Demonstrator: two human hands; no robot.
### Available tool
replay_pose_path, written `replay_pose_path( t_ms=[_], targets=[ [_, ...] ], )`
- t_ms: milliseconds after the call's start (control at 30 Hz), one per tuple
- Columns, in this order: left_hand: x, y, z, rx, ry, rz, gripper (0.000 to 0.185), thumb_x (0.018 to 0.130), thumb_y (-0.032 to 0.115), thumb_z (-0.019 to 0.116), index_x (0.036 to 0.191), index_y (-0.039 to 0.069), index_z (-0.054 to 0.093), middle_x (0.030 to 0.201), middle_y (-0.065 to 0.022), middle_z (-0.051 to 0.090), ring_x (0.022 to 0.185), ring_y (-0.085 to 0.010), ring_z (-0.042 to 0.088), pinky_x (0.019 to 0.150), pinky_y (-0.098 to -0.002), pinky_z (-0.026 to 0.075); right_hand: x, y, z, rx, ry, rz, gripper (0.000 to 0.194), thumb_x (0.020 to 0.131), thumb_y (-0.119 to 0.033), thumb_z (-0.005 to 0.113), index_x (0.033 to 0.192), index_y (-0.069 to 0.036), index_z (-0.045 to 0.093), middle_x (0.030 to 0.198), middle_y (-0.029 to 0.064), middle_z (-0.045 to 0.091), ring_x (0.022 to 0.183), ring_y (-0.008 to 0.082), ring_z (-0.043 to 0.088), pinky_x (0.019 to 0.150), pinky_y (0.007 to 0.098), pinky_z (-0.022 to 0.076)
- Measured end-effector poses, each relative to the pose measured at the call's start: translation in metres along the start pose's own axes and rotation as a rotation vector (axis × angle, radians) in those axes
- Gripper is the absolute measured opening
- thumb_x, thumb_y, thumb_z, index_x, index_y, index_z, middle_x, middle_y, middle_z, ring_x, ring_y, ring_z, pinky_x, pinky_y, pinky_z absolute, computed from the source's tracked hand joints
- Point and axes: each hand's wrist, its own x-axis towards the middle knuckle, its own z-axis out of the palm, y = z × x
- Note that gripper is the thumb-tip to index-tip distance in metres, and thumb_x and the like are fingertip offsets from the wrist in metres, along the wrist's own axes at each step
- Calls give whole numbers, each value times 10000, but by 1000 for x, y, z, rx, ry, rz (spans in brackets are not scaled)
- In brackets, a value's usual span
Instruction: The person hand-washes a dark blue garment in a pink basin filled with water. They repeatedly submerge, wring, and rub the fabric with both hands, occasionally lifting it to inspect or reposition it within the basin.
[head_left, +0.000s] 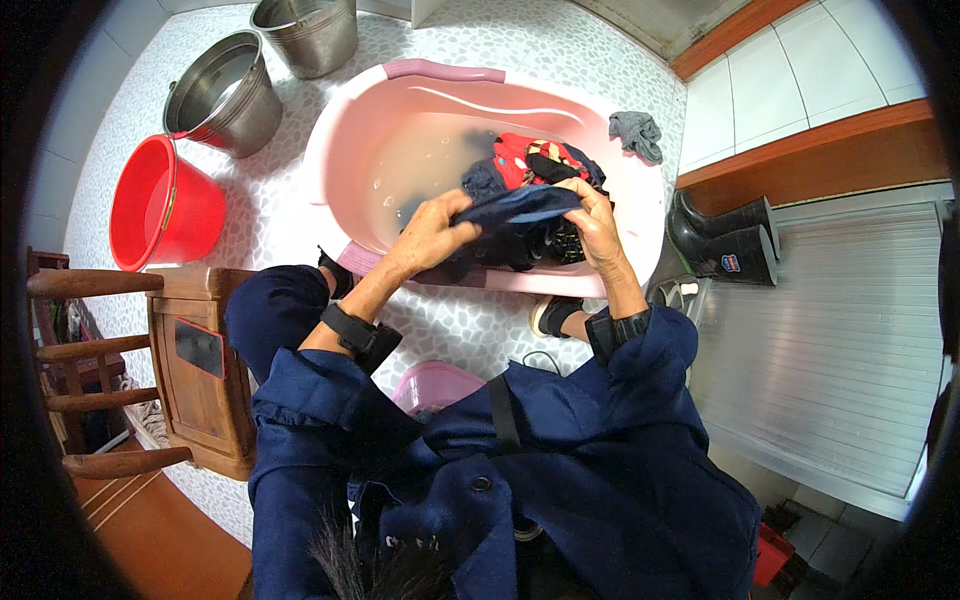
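Over the near side of a pink plastic bathtub (352, 150), both hands stretch a dark blue garment (517, 208) between them. My left hand (435, 231) pinches its left end. My right hand (596, 225) grips the other end, where a lighter blue strip shows along the cloth. Cloudy water (405, 165) fills the tub's left part. Behind the held cloth lies a heap of wet clothes, with a red patterned garment (514, 157) on top. More dark cloth (517, 251) lies below my hands, partly hidden by them.
A grey cloth (637, 135) hangs on the tub's right rim. To the left stand a red bucket (199, 217) and two metal buckets (251, 120) (322, 45). A wooden chair (199, 367) is at my left. Black rubber boots (720, 244) lie at the right beside a ribbed panel (817, 330). A pink basin (435, 382) sits beneath me.
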Motion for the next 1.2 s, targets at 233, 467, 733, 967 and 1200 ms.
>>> replay_pose_path(
  t_ms=[233, 467, 733, 967, 1200],
  targets=[
    [11, 8, 3, -420, -35, -207, 322, 837, 194, 568, 1054, -44, 554, 1017, -115, 594, 949, -176, 561, 843, -319, 431, 9, 9, 10, 24, 0, 25, 60, 878, -57, 558, 936, -41, 556, 865, -38, 524, 802, 46, 456, 732, 210, 389],
    [11, 8, 27, -575, -95, -262, 387, 871, 246, 645, 1121, -40, 571, 942, -55, 632, 837, -114, 588, 756, -255, 483, 13, 16, 7, -35, -67, 140, 245, 848, -143, 659, 1036, -8, 580, 954, 21, 611, 869, 90, 554, 791, 247, 449],
    [12, -1, 6, -938, 173, -389, 310, 882, 260, 623, 1059, 6, 615, 954, -54, 657, 839, -142, 625, 798, -297, 496, 17, 30, 15, -799, -158, 269, 241, 724, -158, 711, 934, -45, 679, 758, 97, 666, 721, 208, 639, 677, 313, 473],
    [15, -19, 10, -1238, 323, -503, 382, 921, 320, 548, 1155, 18, 560, 1075, -109, 634, 937, -211, 622, 856, -356, 498, 17, 13, 17, 485, 18, 46, 236, 830, 12, 549, 1066, 0, 547, 898, 20, 609, 826, 103, 588, 728, 218, 477],
    [26, -58, 47, -1221, 300, -540, 265, 958, 306, 485, 994, 76, 611, 897, -73, 648, 788, -191, 626, 718, -356, 527, 8, 25, 99, -313, 82, -101, 204, 798, -83, 498, 989, -34, 550, 873, 95, 573, 797, 165, 573, 749, 318, 472]
  ],
)
